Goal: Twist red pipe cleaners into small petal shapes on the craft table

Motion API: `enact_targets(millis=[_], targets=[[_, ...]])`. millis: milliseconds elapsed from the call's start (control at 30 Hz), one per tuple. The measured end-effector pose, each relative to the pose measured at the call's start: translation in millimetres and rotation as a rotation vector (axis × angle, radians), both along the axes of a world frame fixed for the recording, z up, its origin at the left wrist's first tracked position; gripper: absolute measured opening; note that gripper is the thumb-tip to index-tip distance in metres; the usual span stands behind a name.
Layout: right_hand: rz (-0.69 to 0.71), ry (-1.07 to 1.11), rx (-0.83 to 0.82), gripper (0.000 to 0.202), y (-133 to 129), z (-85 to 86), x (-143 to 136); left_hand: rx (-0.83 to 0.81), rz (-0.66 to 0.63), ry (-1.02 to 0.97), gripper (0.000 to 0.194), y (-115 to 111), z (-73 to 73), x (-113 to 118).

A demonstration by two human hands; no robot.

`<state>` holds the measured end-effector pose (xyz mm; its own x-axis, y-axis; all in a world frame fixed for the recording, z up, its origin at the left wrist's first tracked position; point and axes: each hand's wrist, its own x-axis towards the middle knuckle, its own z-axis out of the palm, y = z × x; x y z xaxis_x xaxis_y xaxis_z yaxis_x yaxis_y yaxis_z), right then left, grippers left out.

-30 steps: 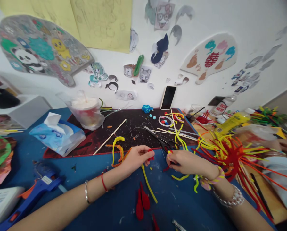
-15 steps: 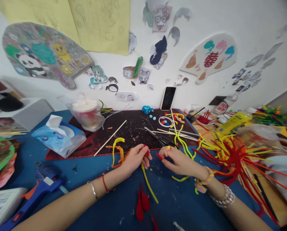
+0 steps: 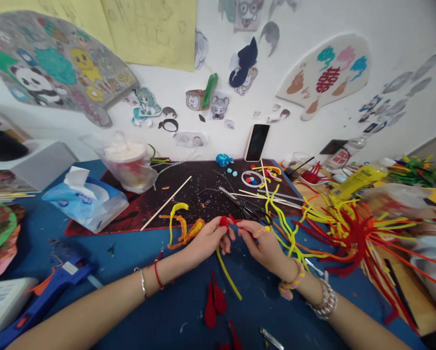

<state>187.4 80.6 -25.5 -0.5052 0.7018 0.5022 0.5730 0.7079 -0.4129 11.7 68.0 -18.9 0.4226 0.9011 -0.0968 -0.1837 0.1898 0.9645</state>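
Note:
My left hand is closed, thumb and forefinger pinching a piece of red pipe cleaner. My right hand grips the red piece's other end between thumb and fingertips, close beside the left. A yellow band circles a finger of that hand. Below my left hand a yellow-green pipe cleaner hangs down; whether it joins the red piece is hidden by the fingers. Nearer me, red petal-shaped pieces lie on the blue table. Orange and yellow bent pipe cleaners rest just beyond my left wrist.
Black-handled scissors and a wooden stick lie on the dark mat. At the left are a blue glue gun and a tissue pack. Red, orange and yellow pipe cleaners are heaped at the right. A phone leans on the wall.
My right hand has moved left to meet my left hand, and the red pipe cleaner now spans both. The view has tilted slightly downward.

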Motion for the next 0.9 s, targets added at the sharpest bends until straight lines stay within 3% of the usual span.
enact_targets(millis=[233, 733, 900], targets=[[-0.026, -0.167, 0.117, 0.019, -3.2, 0.4, 0.5, 0.050, 0.061, 0.047, 0.019, 2.2, -5.4, 0.4], [0.016, -0.170, 0.218, 0.022, -4.4, -4.8, 5.0, 0.129, 0.096, 0.174, 0.019, 1.3, -4.0, -1.9], [-0.039, -0.232, 0.221, 0.022, -4.6, -6.2, 3.8, 0.149, 0.093, 0.162, 0.019, 1.9, -6.0, -2.0]])
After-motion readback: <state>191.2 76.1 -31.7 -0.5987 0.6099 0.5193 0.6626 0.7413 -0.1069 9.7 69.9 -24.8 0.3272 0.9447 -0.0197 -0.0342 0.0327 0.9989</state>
